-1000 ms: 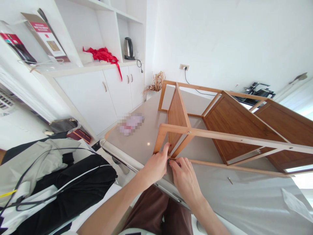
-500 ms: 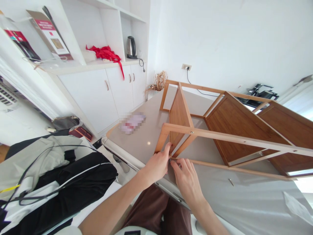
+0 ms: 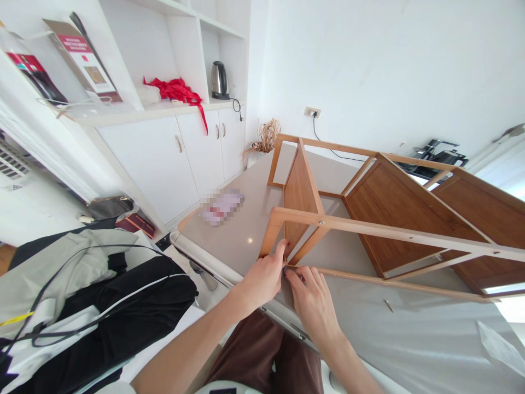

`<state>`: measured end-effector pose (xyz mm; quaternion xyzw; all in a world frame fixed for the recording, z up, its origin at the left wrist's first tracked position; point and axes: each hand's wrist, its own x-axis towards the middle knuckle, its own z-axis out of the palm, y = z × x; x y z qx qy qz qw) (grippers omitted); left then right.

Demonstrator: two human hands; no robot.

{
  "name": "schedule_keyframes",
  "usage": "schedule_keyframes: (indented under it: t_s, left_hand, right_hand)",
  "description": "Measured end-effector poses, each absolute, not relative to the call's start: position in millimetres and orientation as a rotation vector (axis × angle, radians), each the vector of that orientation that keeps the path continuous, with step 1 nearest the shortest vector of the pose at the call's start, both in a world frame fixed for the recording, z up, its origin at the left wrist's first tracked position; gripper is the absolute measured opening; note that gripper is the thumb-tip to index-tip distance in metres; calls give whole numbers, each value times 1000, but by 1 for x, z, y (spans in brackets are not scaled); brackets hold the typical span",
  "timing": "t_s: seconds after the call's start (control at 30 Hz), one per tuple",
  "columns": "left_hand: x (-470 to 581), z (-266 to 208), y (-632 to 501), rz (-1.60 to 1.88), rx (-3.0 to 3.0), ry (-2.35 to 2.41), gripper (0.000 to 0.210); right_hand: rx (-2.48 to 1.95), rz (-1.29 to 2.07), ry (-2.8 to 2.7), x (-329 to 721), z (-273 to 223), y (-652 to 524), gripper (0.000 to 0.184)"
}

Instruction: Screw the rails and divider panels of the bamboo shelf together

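A wooden shelf rack [image 3: 385, 227] lies on its side on the grey table [image 3: 223, 241], with several brown panels set between pale wooden rails. My left hand [image 3: 264, 282] is closed around the near lower corner of its frame, thumb up against the end panel. Close beside it, my right hand [image 3: 311, 298] pinches at the same corner with thumb and forefinger. A tiny dark piece shows at those fingertips, too small to name. To the right of that hand a small metal pin or screw [image 3: 388, 305] lies loose on the table.
A blurred-out flat item [image 3: 222, 207] lies at the table's left end. Clear plastic wrap [image 3: 498, 347] is at the right. Black cloth and cables [image 3: 139, 295] are piled at my left. White cabinets [image 3: 151, 158] and a kettle [image 3: 219, 79] stand beyond.
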<state>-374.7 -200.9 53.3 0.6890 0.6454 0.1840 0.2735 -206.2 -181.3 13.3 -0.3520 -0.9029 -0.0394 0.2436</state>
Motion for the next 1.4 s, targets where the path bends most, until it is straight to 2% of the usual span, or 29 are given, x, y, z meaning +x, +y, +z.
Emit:
schedule_keyframes:
  t_s: [0.4,0.77,1.07,1.4]
  left_hand:
    - [-375,56,-201,461,1862,1741,62]
    - [-375,50,-202,531,1865,1709,65]
    - [-375,51,-202,509,1889,1743,62]
    - [-375,46,-201,536,1889,1727,61]
  right_hand:
    - [-971,100,-2372,-205,11,-180,22]
    - [-960,-43,-2407,-211,17,-182,22]
    - [-934,131,-2336,-204,11,-179,22]
    - [-904,176,-2318,-203,8,-178,21]
